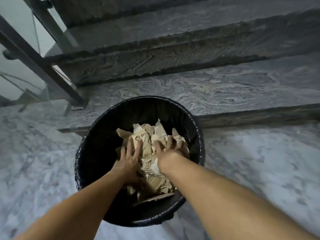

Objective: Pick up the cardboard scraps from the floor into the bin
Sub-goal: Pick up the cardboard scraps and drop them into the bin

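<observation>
Both your hands are inside the round black lined bin: left hand and right hand spread flat, pressing the torn brown cardboard scraps, gripping nothing. Visible grey marble floor shows no scraps; likely near done.

Both hands, left hand and right hand, press flat with spread fingers on cardboard scraps inside the black-lined bin at the foot of marble stairs.

One cardboard scrap in the bin — dark circular logo, then a "P"; rest hidden, nothing else legible.
</observation>
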The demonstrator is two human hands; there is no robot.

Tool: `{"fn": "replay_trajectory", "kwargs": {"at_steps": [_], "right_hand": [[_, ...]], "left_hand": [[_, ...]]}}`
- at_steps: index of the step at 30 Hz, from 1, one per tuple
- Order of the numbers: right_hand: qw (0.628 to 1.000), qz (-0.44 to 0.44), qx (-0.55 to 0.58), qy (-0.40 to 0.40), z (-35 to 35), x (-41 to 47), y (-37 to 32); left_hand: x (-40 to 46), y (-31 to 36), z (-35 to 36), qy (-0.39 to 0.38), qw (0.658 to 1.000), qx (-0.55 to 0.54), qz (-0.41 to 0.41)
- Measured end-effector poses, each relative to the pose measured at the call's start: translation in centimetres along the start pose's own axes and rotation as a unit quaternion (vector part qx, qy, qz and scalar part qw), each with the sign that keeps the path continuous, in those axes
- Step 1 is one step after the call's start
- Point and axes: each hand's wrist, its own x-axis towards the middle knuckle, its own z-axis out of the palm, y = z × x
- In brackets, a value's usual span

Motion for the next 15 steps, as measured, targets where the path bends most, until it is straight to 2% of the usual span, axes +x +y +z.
{"fn": "replay_trajectory", "kwargs": {"at_steps": [4,8,15], "right_hand": [[0.998,-0.013,0.026,-0.05,0.0,0.3,0.6],[0.995,-0.011,0.091,-0.044,-0.5,0.8,0.9],[0.996,0.036,0.077,0.013,-2.4,-1.3,0.8]], "left_hand": [[0.4,0.7,0.0,-0.027,0.999,0.001,-0.016],[0.8,0.8,-1.4,-0.053,0.998,0.03,-0.007],[0.1,-2.0,-4.7,-0.089,0.986,0.094,0.1]]}}
